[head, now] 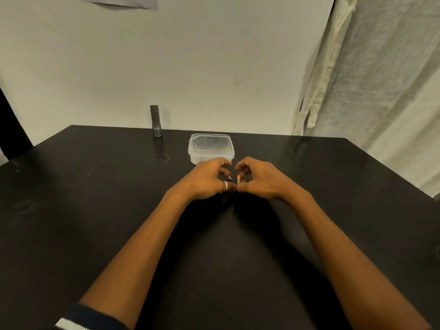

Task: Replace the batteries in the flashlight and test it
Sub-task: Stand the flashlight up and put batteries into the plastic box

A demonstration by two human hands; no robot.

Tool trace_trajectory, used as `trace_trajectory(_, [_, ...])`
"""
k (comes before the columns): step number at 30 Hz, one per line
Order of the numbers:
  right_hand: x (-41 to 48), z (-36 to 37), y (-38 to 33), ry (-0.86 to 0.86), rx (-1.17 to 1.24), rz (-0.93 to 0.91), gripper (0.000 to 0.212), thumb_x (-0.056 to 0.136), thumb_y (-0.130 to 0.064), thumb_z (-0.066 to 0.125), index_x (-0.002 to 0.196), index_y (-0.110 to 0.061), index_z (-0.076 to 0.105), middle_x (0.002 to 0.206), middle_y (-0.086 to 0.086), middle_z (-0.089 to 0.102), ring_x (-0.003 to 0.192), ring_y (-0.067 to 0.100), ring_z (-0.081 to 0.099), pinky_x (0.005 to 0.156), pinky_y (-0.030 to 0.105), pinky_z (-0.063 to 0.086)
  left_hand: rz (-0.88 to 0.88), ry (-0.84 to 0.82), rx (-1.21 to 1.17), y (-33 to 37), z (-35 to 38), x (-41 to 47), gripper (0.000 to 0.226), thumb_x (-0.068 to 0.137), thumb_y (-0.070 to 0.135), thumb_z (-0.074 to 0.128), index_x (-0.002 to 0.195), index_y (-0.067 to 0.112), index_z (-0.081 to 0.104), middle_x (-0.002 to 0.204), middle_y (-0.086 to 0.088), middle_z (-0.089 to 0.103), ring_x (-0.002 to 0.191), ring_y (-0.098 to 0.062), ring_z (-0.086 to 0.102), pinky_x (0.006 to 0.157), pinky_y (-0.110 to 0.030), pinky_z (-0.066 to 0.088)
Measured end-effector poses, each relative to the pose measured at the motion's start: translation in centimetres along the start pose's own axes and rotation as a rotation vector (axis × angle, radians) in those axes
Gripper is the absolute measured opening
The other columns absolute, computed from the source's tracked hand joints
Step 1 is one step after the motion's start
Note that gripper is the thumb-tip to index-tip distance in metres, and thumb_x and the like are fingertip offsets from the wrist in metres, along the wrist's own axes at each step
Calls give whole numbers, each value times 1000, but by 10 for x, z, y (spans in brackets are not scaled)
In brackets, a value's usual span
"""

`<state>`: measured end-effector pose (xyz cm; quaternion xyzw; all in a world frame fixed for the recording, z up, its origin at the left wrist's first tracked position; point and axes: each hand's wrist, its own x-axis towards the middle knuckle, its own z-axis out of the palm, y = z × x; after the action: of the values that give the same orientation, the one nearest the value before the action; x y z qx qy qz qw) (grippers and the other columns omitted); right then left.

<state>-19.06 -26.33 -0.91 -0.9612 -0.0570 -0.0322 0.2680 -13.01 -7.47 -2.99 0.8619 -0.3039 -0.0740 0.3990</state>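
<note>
Bench (95,210) is mostly bare: wide open surface left, right and near side of both forearms. Obstacles sit at the far edge only. Clear plastic container (211,148) is just beyond the left hand (207,178) and right hand (258,179), blocking a straight reach forward. Flashlight (156,121) stands upright far-left of it, with an open gap between. Wall close behind; curtain (371,79) crowds the far right corner.

no legible text, no labels, brands or nos. readable
</note>
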Motion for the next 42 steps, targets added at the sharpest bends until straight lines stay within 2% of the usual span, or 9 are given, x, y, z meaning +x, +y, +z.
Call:
trace_trajectory(3, [2,-5,-4,80,42,-8,48,82,-32,77,125,-20,59,110,-6,66,101,8,64,77,14,47,0,172,-11,4,-7,-5,64,82,37,83,138,23,56,107,14,68,85,1,64,74,-12,46])
trace_trajectory(8, [20,-18,-13,209,115,-2,38,82,-35,75,114,-25,58,98,-12,64,90,1,62,69,11,42,-74,479,115,18,-36,19,50,82,44,79,126,23,65,113,6,72,104,-15,66,90,-37,56])
trace_trajectory(12, [39,-18,-15,274,121,20,36,80,-38,73,110,-27,55,97,-13,62,87,-2,59,66,11,41,-174,444,363,25,-51,60,34,84,42,77,102,13,74,100,-4,74,91,-24,69,74,-35,56])
trace_trajectory(15, [50,-14,-12,305,116,27,32,80,-38,72,105,-27,56,102,-8,63,87,1,60,65,13,42,-249,383,473,22,-56,83,31,84,38,78,91,9,70,92,-8,72,80,-24,65,65,-32,50])
trace_trajectory(23, [74,-13,5,373,87,42,32,78,-42,70,103,-27,57,103,-6,64,91,9,62,77,28,56,-396,211,666,3,-46,128,42,82,33,81,112,8,66,94,-8,61,88,-26,62,69,-34,50])
trace_trajectory(31, [74,-15,1,376,88,44,31,81,-41,70,105,-24,59,100,-6,65,90,12,63,76,31,57,-402,311,537,2,-57,126,39,81,39,83,92,7,64,76,-5,59,70,-21,56,61,-32,44])
trace_trajectory(35, [95,-22,-18,279,24,115,33,81,-41,67,105,-21,57,93,-5,64,85,15,62,71,33,55,-364,484,452,-4,-76,93,21,87,35,76,99,18,78,92,-4,73,77,-22,61,53,-25,38])
trace_trajectory(39, [130,-19,-49,127,-149,129,28,84,-37,67,74,-15,53,68,0,54,61,14,49,52,27,36,-403,524,286,-23,-75,62,21,91,41,70,104,28,79,103,-2,75,86,-24,64,68,-32,47])
trace_trajectory(42, [151,-14,-63,17,-261,155,33,85,-35,70,68,-18,48,67,1,55,60,13,53,57,25,42,-417,480,178,-34,-68,56,30,92,44,71,117,29,75,108,-2,75,92,-24,67,74,-35,55])
